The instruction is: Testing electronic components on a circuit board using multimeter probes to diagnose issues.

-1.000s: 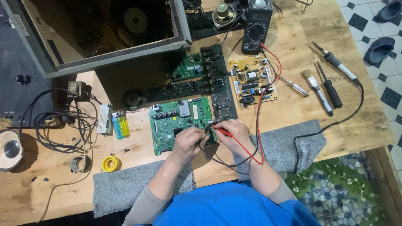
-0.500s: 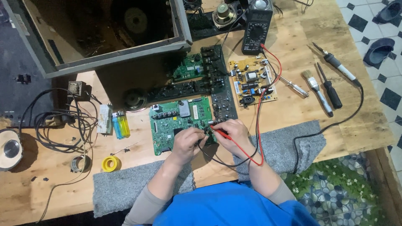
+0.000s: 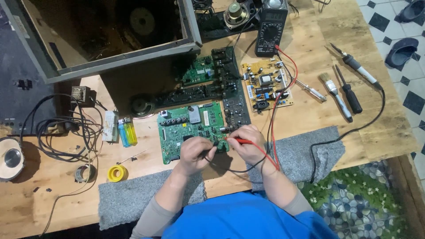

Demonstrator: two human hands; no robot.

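Note:
A green circuit board (image 3: 186, 126) lies flat on the wooden table (image 3: 310, 110) in front of me. My left hand (image 3: 194, 155) grips a black test probe at the board's lower right corner. My right hand (image 3: 245, 142) grips a red test probe (image 3: 241, 141), its tip pointing left at the same corner of the board. The two hands are close together, nearly touching. Red and black leads run from the probes up to a black multimeter (image 3: 271, 30) at the back of the table.
A yellow circuit board (image 3: 265, 86) and dark boards lie behind the green one. A soldering iron (image 3: 354, 66), brush (image 3: 336, 95) and screwdrivers lie at right. An open grey case (image 3: 110, 35) stands at back left. Lighters (image 3: 126, 132), tangled cables and a yellow tape roll (image 3: 117, 173) lie at left.

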